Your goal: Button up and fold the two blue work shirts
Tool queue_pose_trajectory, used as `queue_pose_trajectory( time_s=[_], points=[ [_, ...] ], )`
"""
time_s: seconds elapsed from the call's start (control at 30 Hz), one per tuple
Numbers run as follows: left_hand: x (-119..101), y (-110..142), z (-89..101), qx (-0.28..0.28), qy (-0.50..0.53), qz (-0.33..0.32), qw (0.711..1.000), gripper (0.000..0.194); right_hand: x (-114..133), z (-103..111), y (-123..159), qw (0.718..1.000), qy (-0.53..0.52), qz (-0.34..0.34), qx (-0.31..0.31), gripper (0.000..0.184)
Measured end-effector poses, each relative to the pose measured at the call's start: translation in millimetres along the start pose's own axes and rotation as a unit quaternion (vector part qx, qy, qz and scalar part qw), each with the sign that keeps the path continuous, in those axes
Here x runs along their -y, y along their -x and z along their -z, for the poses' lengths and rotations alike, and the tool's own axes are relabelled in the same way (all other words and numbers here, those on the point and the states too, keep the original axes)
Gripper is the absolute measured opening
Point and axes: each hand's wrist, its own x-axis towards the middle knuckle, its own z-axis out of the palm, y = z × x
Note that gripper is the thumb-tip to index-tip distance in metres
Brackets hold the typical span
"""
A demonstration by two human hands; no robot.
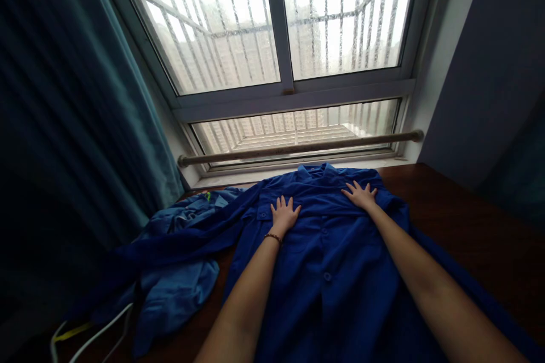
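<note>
A dark blue long-sleeved button-up shirt (315,261) lies front side up on a dark wooden surface, its collar toward the window. On the left of its chest my left hand (285,215) rests flat with the fingers spread. My right hand (361,195) presses on the upper right of the shirt, fingers also spread wide. Neither hand holds anything. Creases run across the chest between the two hands. One sleeve stretches out to the left, and the other runs down the right side, partly behind my right forearm.
Lighter blue crumpled clothing (179,289) lies under the left sleeve. A white cord or hanger-like loop (102,329) is at the lower left. Beyond the wooden surface (460,227) stand a metal rail (298,148) and a barred window (230,22). A teal curtain (114,96) hangs left.
</note>
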Motion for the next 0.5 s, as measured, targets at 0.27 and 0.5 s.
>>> queue_pose_trajectory(
  time_s=[0.27,0.5],
  points=[
    [-15,16,7.6,-0.081,0.209,-0.130,0.966,0.048,-90,5,-16,0.999,0.023,0.015,-0.025,0.055],
    [78,9,85.3,-0.092,0.221,0.009,0.971,0.028,-151,4,-18,0.993,0.022,0.025,-0.115,0.051]
  ],
)
